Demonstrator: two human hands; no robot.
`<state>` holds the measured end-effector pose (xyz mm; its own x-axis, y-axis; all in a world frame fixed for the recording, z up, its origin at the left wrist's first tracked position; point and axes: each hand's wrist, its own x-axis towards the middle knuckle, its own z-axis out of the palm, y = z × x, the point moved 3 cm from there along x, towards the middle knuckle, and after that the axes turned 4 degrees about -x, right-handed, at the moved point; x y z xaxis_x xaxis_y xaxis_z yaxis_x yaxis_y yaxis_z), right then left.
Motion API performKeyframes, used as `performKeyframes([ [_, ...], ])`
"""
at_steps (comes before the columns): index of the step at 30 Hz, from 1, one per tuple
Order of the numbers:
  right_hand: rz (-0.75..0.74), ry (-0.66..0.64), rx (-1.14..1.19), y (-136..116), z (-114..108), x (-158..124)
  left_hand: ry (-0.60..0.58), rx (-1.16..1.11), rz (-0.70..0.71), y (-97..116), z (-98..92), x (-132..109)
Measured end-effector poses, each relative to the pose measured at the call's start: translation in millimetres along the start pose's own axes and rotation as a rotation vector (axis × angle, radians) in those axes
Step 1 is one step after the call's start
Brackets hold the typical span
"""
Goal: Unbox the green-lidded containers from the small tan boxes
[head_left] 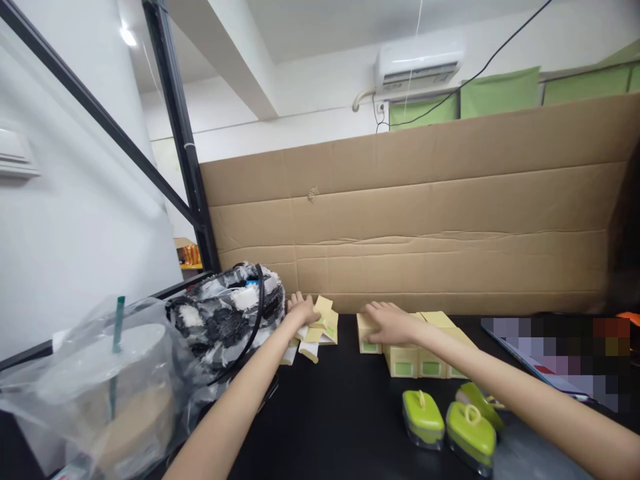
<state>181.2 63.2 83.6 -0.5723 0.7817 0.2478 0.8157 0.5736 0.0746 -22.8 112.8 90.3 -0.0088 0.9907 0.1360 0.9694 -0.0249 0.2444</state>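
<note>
In the head view, the person's left hand point(302, 311) reaches forward to a loose heap of open cartons point(329, 328), pale yellow outside and white inside, with flaps pointing several ways. The fingers of this hand are spread and bent over the heap's left side; whether its grip is clamped on a carton cannot be told. The right hand point(393, 323) lies palm down over the top of a pale yellow box point(363, 341) with a green label, fingers stretched toward its far edge, and how tight that grip is cannot be told either. This box stands at the left end of a group of boxes point(404, 357), set a little farther back than the front row, whose green labels face the person. All stand on a black surface point(320, 413). Nearer the person, partly below the right forearm, are three tubs point(470, 430) with lime green lids and yellow loops. Left of the heap sits a shaggy black and white bag point(225, 327), and nearer still a large cup point(135, 393) with a green straw point(119, 323) inside clear plastic point(25, 400). Tall cardboard point(410, 207) rises behind everything.
</note>
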Motion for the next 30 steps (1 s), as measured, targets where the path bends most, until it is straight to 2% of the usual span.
performKeyframes([
  [4, 0.013, -0.041, 0.010, 4, 9, 8, -0.111, 0.062, 0.014, 2, 10.3, -1],
  [7, -0.001, 0.006, 0.043, 1, 5, 5, -0.230, 0.044, 0.052, 9, 17.7, -4],
  [9, -0.016, 0.069, 0.080, -3, -2, -2, -0.267, 0.019, 0.078, 12, 19.5, -6],
  [12, -0.026, 0.187, 0.156, -10, -17, -20, -0.213, -0.028, 0.116, 14, 12.8, -7],
  [16, -0.044, 0.300, 0.254, -22, -30, -56, -0.007, -0.141, 0.194, 20, -9.2, -12],
  [19, -0.058, 0.348, 0.370, -28, -30, -87, 0.160, -0.289, 0.309, 34, -22.7, -38],
  [21, -0.050, 0.377, 0.448, -29, -25, -106, 0.200, -0.403, 0.426, 46, -24.8, -67],
  [23, -0.031, 0.414, 0.469, -30, -19, -121, 0.106, -0.493, 0.597, 57, -19.9, -101],
  [25, -0.019, 0.478, 0.442, -30, -14, -131, -0.114, -0.607, 0.819, 67, -10.4, -133],
  [26, -0.024, 0.507, 0.417, -30, -12, -134, -0.147, -0.626, 0.860, 69, -6.5, -144],
  [30, -0.078, 0.589, 0.260, -33, -4, -139, -0.029, -0.532, 0.852, 66, 5.8, -160],
])
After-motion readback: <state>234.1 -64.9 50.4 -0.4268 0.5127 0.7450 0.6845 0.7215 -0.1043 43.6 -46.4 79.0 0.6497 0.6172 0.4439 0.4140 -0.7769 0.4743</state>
